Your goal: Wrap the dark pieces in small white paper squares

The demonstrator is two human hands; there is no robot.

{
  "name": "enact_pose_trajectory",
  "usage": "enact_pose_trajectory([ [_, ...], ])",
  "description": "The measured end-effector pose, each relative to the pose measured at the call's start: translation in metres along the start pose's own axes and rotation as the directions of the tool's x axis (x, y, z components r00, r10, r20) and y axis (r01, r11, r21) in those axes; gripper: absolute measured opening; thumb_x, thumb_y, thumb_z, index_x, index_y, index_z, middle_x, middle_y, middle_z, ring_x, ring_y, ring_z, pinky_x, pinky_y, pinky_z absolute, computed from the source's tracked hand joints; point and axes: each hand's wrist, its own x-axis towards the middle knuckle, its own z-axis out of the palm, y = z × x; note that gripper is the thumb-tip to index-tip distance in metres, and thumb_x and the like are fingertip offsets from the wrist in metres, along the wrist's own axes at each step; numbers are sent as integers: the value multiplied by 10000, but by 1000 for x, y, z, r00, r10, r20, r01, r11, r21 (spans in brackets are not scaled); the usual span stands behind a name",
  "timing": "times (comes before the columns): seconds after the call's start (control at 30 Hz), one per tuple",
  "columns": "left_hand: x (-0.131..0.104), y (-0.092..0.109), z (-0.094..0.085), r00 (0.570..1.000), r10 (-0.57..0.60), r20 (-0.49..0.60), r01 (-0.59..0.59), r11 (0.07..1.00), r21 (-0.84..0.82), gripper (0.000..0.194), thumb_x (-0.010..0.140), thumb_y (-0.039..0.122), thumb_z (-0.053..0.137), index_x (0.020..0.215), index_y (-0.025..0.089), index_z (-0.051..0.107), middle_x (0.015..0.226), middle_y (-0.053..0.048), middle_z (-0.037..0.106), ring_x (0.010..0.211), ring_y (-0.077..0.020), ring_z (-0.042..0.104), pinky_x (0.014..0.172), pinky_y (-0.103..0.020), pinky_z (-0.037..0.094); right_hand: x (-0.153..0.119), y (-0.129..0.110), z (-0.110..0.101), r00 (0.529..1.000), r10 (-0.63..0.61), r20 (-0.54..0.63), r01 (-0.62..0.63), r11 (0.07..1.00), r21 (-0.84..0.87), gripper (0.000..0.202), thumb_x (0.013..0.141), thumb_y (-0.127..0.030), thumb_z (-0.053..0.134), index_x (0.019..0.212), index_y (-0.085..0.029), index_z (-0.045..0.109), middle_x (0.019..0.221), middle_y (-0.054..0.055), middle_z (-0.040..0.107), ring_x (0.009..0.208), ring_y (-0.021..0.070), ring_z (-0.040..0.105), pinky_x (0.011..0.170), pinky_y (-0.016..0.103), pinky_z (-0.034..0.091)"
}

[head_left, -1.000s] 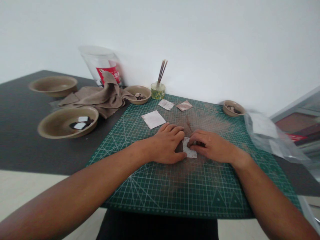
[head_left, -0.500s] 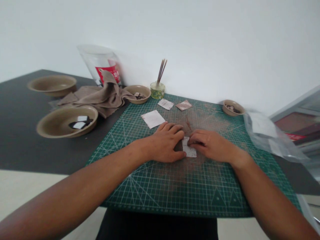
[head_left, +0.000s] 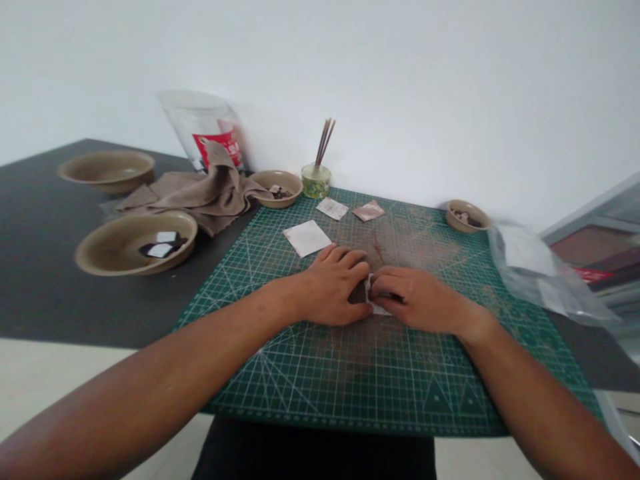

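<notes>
1. Mostly, the white speckled card (head_left: 382, 310) is hidden by the right hand (head_left: 427, 297); only a strip along its left side and its near edge can be seen.
2. The card is laid on the green cutting mat (head_left: 380, 380), in the gap between the two hands, near the middle of the mat.
3. Its left edge is pointed away from the person, toward the wall (head_left: 450, 100), and its near edge is set roughly crosswise; which way its long axis runs cannot be told, since so much is covered.
4. The fingers of the left hand (head_left: 333, 293) are held apart, the palm turned down, the thumb placed at the card's near left corner; what lies under the palm is concealed.
5. The fingers of the right hand are curled down over the card; whether anything is pinched by them cannot be told, as the tips are obscured.
6. The base of the clear container (head_left: 183, 120) is partly masked by the brown cloth (head_left: 185, 197).
7. The contents of the plastic bag (head_left: 525, 280) are blurred, and both forearms are cut off by the frame.
</notes>
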Motion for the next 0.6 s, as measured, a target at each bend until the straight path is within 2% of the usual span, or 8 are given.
enact_pose_trajectory([
  [0.1, 0, 0, 1, 1000, -12, -15, 12, 1000, -2, 528, 869, 583, 549, 1223, 193, 512, 1429, -126, 461, 1335, -340, 394, 1133, -520, 239, 1, 1, 0, 994, 77, -78, -82, 995, -64, 133, 942, -189, 533, 981, -184, 659, 995, 69, 665, 911, 204, 614, 827, 334, 456],
  [0.17, 0, 0, 2, 1000, -13, -22, 13, 1000, -3, 519, 863, 599, 552, 1188, 195, 528, 1434, -125, 458, 1334, -344, 395, 1135, -527, 235, -1, 2, -3, 995, 93, -36, -95, 993, -64, 124, 939, -191, 538, 968, -185, 658, 965, 60, 666, 881, 197, 613, 808, 326, 454],
  [0.27, 0, -1, 1, 1000, -1, -19, 1, 1000, -8, 490, 862, 604, 549, 1135, 196, 545, 1452, -125, 442, 1342, -343, 385, 1144, -533, 220, -2, 0, -3, 998, 13, 69, -13, 1000, -1, 117, 939, -183, 541, 945, -198, 656, 944, 38, 663, 845, 175, 612, 774, 300, 454],
  [0.33, 0, -1, 1, 1000, 3, -14, -3, 1000, -10, 503, 867, 597, 544, 1164, 191, 535, 1447, -131, 447, 1340, -341, 389, 1140, -528, 231, 0, -1, -2, 999, -1, 34, 1, 1000, -6, 124, 942, -176, 535, 958, -197, 656, 974, 45, 664, 864, 179, 611, 776, 303, 451],
  [0.4, 0, -1, 1, 1000, -5, -13, 5, 1000, -11, 528, 870, 591, 541, 1213, 190, 516, 1434, -134, 459, 1329, -341, 401, 1128, -527, 248, 2, 0, -1, 998, 51, -43, -53, 997, -51, 132, 945, -177, 530, 973, -189, 659, 988, 60, 666, 887, 194, 609, 788, 319, 445],
  [0.47, 0, 0, 1, 1000, -17, -14, 17, 1000, -12, 532, 867, 591, 544, 1223, 197, 510, 1435, -132, 457, 1324, -341, 407, 1122, -531, 252, 1, 2, -3, 993, 97, -64, -102, 992, -77, 128, 940, -182, 537, 958, -183, 664, 958, 63, 666, 877, 201, 608, 783, 329, 442],
  [0.6, 0, 1, 0, 1000, -17, -8, 17, 1000, -13, 490, 861, 601, 547, 1146, 203, 537, 1448, -124, 443, 1343, -344, 388, 1139, -540, 225, -3, 1, -6, 998, 10, 68, -12, 999, 43, 103, 913, -159, 568, 929, -200, 661, 947, 36, 661, 860, 178, 615, 779, 309, 456],
])
